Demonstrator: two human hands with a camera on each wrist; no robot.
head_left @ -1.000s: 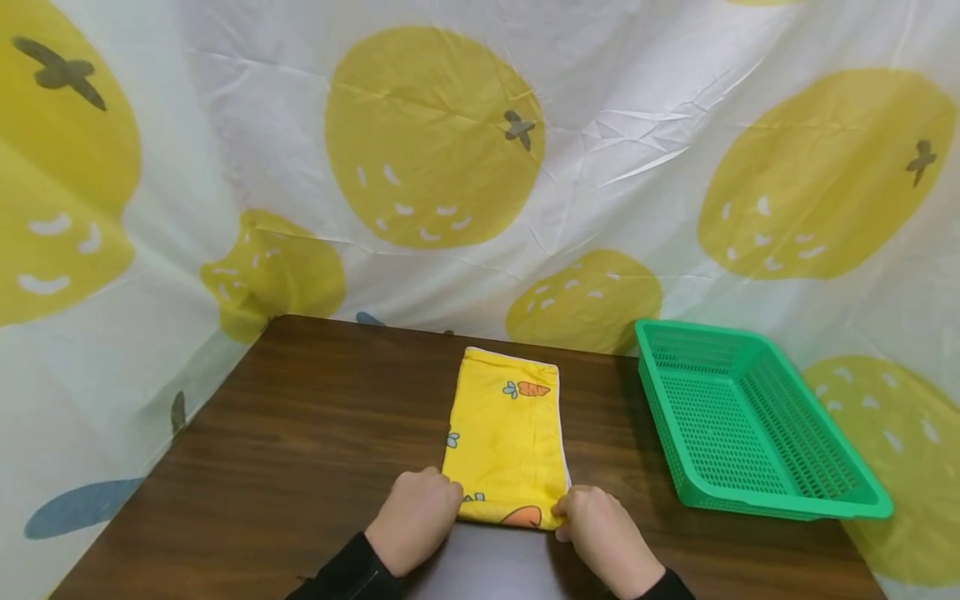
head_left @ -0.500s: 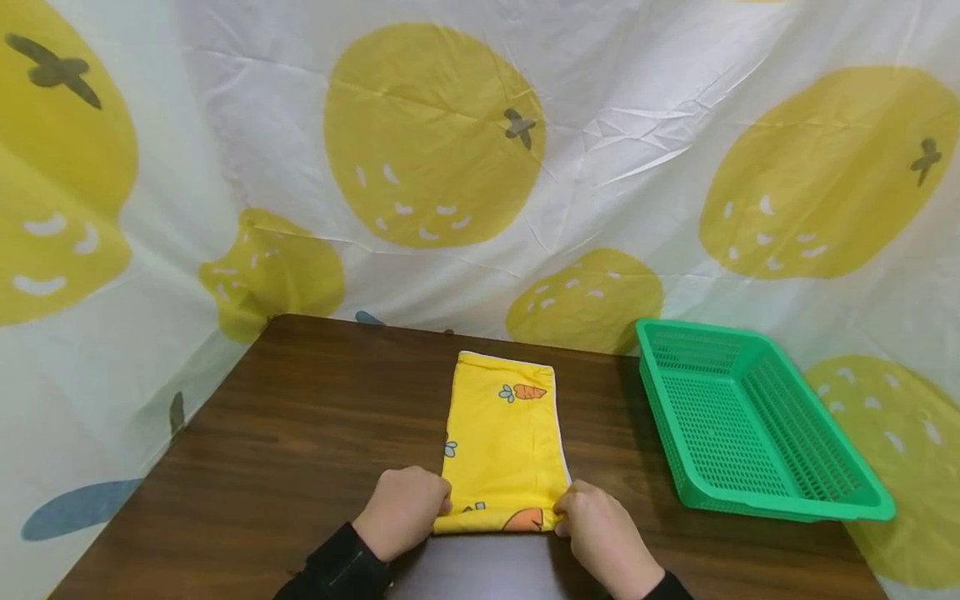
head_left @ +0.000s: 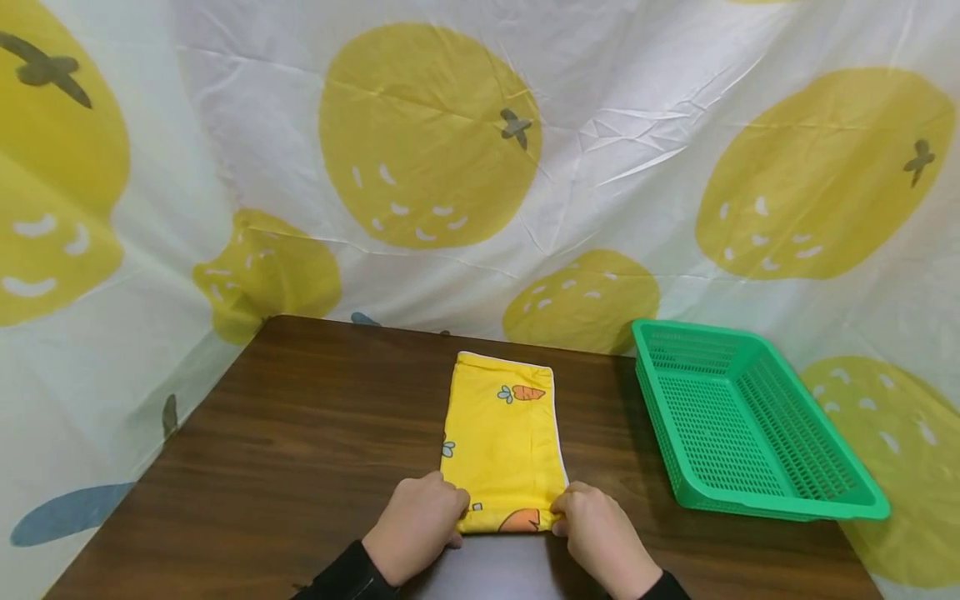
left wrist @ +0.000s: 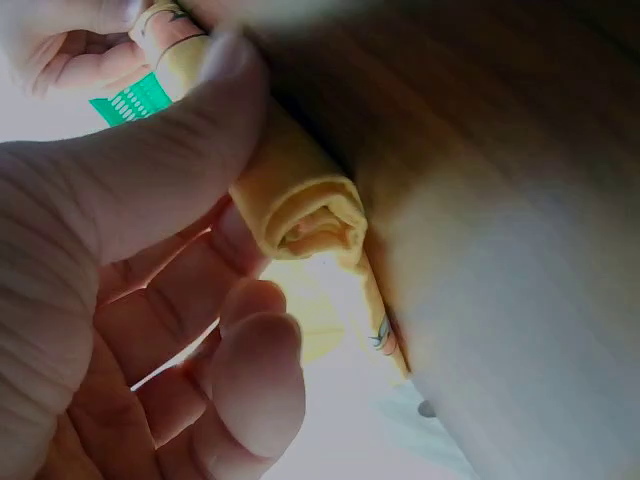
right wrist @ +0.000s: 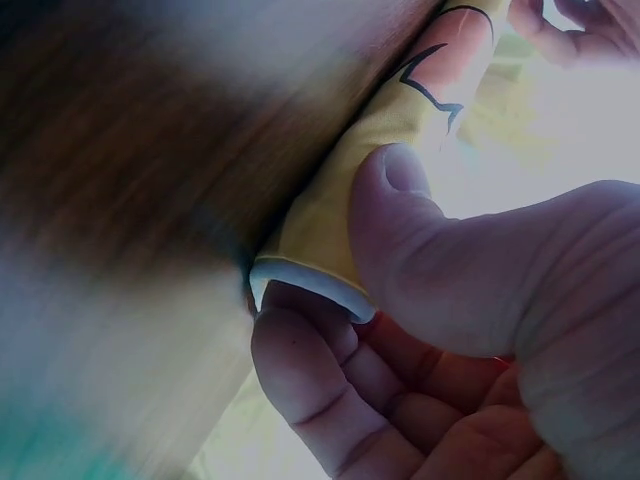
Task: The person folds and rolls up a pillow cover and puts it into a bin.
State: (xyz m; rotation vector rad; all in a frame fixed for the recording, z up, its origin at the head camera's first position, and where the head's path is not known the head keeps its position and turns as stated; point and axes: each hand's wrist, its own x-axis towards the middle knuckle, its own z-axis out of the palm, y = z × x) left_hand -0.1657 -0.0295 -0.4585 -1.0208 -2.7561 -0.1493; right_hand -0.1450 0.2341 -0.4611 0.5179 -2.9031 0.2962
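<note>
A yellow cloth (head_left: 501,442) printed with carrots and edged in white lies folded lengthwise on the dark wooden table. Its near end is turned into a small roll. At the roll's left end my left hand (head_left: 417,523) pinches it, thumb on the table-facing side and fingers behind; the left wrist view shows the coiled end of the rolled cloth (left wrist: 300,165). My right hand (head_left: 602,533) grips the other end. In the right wrist view its thumb (right wrist: 395,205) presses the roll while a finger sits at the white-edged opening.
A green plastic basket (head_left: 678,467) with perforated walls stands to the right of the cloth. Behind and beside the brown table (head_left: 337,417) hangs a white curtain (head_left: 262,125) with large yellow fruit prints.
My left hand slid off leftward half a second ago, baring the roll's left end, and has come back onto it. The right hand stays at its end; the cloth has shifted slightly nearer.
</note>
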